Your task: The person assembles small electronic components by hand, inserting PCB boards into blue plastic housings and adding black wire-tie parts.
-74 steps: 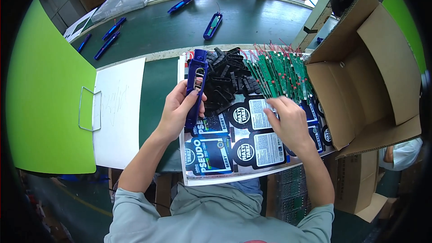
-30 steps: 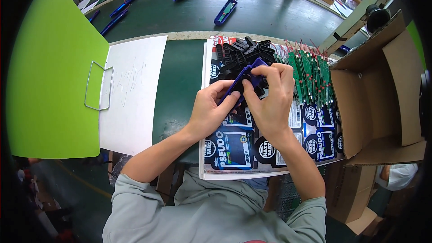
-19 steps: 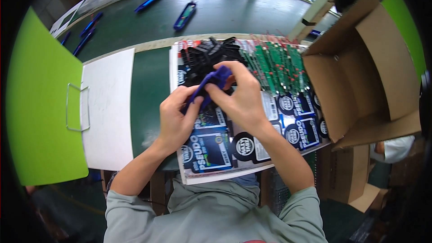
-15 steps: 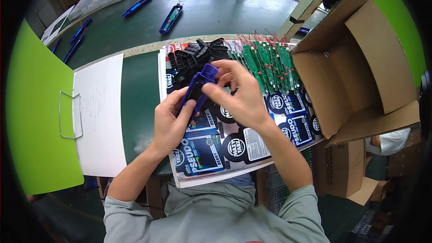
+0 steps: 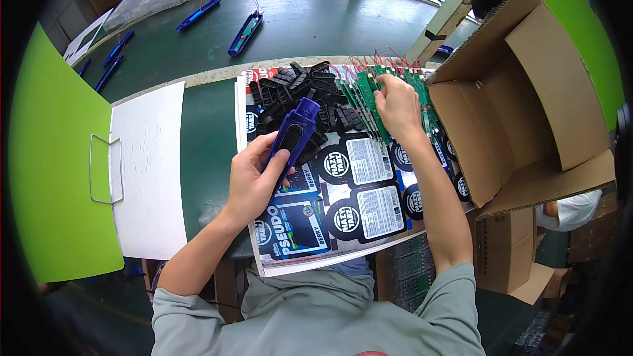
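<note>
My left hand [image 5: 254, 181] grips a long blue plastic casing [image 5: 292, 133], held tilted above a printed cardboard sheet [image 5: 343, 224]. A black insert sits in the casing's middle. My right hand [image 5: 397, 102] has reached right and its fingers rest on a row of green circuit boards [image 5: 369, 95] with red wires; whether it grips one I cannot tell. A pile of small black plastic parts [image 5: 290, 89] lies just beyond the casing, between the two hands.
An open cardboard box [image 5: 527, 99] stands at the right. A white sheet [image 5: 148, 171] and a green board [image 5: 49, 158] with a wire handle lie at the left. Several blue casings [image 5: 244, 26] lie on the dark green belt [image 5: 316, 20] farther back.
My right hand has let go of the blue casing and moved right to the green circuit boards. The left hand still holds the casing, now alone.
</note>
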Demonstrator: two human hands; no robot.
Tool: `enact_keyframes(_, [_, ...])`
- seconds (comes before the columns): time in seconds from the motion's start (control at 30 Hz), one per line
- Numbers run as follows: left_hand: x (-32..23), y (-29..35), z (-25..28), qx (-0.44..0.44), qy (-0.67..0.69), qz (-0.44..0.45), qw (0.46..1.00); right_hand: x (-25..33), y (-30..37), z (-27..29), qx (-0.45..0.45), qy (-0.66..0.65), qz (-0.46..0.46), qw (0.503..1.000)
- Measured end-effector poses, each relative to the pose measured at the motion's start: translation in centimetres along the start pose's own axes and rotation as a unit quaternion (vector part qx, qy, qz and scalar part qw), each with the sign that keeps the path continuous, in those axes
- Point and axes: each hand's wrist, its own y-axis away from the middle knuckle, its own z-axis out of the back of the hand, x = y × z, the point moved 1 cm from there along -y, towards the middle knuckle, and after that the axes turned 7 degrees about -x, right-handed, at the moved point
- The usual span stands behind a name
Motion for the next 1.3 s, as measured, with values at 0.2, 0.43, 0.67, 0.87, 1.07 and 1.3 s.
enact_keyframes(0.2, [-0.5, 0.1, 0.2, 0.009, 0.012, 0.008, 1.000, 1.6, 0.2, 3.6, -0.104, -0.164, 0.004, 0.981])
enact_keyframes(0.43, [-0.6, -0.2, -0.1, 0.031, 0.031, 0.023, 0.999, 5.5, 2.9, 7.3, -0.108, -0.415, -0.037, 0.903])
enact_keyframes(0.67, [-0.3, -0.3, 0.1, 0.054, 0.071, 0.031, 0.996, 9.3, 5.6, 6.6, -0.027, -0.545, -0.080, 0.834])
enact_keyframes(0.87, [-0.2, 0.0, 0.3, 0.068, 0.141, 0.062, 0.986, 11.3, 7.4, 5.7, 0.047, -0.571, -0.064, 0.817])
enact_keyframes(1.07, [0.3, -0.2, 0.3, 0.073, 0.136, 0.049, 0.987, 12.8, 8.3, 4.5, 0.050, -0.582, -0.070, 0.809])
enact_keyframes(1.3, [0.2, -0.2, 0.3, 0.074, 0.134, 0.042, 0.987, 13.7, 8.7, 4.0, 0.043, -0.586, -0.084, 0.805])
